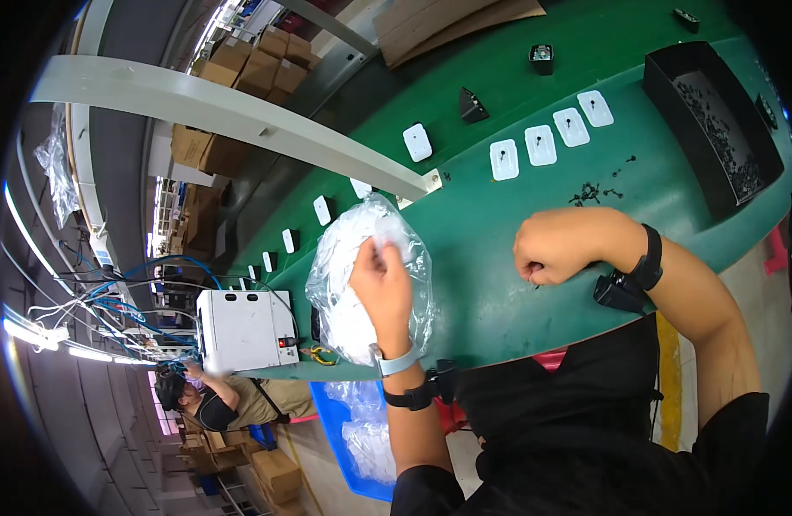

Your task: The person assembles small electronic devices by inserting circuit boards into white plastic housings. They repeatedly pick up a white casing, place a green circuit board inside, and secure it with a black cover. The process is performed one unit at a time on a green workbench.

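Bag (335, 305) beneath left hand (384, 284)

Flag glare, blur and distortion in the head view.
Head view: fisheye bends the white beam into an arc, and the corners go black; strip lights at far left blow out; the clear bag shows glints; white pieces by the left hand look smeared, possibly motion blur; the right hand looks reasonably sharp.
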The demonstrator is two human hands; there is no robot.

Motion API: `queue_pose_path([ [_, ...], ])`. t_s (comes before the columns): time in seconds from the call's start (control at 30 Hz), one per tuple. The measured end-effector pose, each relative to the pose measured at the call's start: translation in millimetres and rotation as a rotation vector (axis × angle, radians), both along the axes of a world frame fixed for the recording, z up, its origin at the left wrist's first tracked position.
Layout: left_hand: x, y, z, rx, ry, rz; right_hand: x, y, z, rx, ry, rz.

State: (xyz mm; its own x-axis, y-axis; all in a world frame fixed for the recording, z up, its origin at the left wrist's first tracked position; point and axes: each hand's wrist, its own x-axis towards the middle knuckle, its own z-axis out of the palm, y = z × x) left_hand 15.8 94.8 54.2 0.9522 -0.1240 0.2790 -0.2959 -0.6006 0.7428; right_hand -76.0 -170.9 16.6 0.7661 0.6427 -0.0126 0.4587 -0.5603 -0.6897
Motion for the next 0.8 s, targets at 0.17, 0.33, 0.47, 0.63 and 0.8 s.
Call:
queue_pose_path([
  [0.17,9,-55,-10,-0.649,0.446,-0.321,0,7,11,-0.089,-0.07,-0.049],
  [0.33,12,-96,-27,-0.824,0.449,-0.407,11,-12,3,0.077,-0.111,-0.188],
  [0.47,12,-95,-32,-0.916,0.524,-0.438,17,-24,16,0.306,-0.192,-0.364],
  [0.63,1,-92,-47,-0.835,0.461,-0.463,24,-18,10,0.397,-0.404,-0.527],
  [0.8,-11,-102,-44,-0.863,0.519,-0.476,27,-14,9,0.391,-0.538,-0.591],
])
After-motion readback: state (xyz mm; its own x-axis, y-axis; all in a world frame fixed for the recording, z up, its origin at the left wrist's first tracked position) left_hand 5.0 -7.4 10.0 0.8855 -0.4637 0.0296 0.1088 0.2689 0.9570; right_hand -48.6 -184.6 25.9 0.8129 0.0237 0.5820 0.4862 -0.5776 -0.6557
